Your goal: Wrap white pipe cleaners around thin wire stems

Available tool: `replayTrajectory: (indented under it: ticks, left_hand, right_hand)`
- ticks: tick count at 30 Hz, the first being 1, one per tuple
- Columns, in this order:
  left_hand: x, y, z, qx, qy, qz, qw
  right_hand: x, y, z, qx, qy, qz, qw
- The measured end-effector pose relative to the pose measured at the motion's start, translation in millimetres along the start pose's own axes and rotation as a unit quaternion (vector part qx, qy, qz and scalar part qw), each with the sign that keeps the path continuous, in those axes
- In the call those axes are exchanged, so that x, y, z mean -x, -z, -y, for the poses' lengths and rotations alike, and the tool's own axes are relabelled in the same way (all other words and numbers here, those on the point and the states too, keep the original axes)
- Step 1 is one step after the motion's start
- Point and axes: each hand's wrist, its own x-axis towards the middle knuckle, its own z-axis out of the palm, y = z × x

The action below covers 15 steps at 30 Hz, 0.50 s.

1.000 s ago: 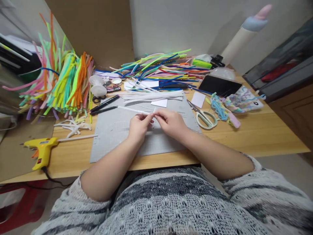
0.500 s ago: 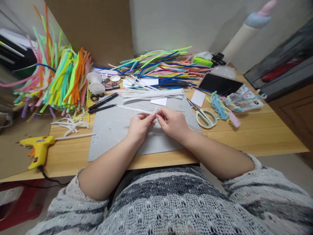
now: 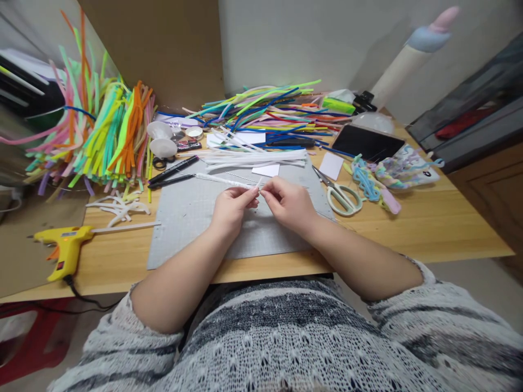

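Observation:
Above the grey cutting mat, my left hand is closed, pinching a white pipe cleaner between thumb and fingers. The long part of it runs out to the left, and a short end sticks up between my hands. My right hand is closed too, its thumb and forefinger pinching at that short end, almost touching my left fingertips. The exact grip point is hidden by the fingers. Just beyond my hands lies a bundle of white pipe cleaners, with a small white card in front of it.
Scissors lie to the right, near a dark-screened phone. On the left are a yellow glue gun, black pens and white offcuts. Colourful pipe cleaners stand at the left; more lie along the back.
My hands stay pinched together with only a slight shift of the fingers. The whole view has moved a little; nothing on the table has visibly changed place.

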Motion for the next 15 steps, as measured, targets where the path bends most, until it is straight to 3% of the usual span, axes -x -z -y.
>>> replayTrajectory:
  ticks: [7,15]
  left_hand:
    - [0.2,0.4,0.2,-0.024,-0.032,0.019,0.999]
    - [3.7,-2.3,-4.3,0.012,-0.040,0.005,0.999]
  right_hand:
    - [1.4,3.8,-2.6,-0.004,0.015,0.016,1.000]
    - [4.9,1.0,-6.1,0.069,0.124,-0.025,0.990]
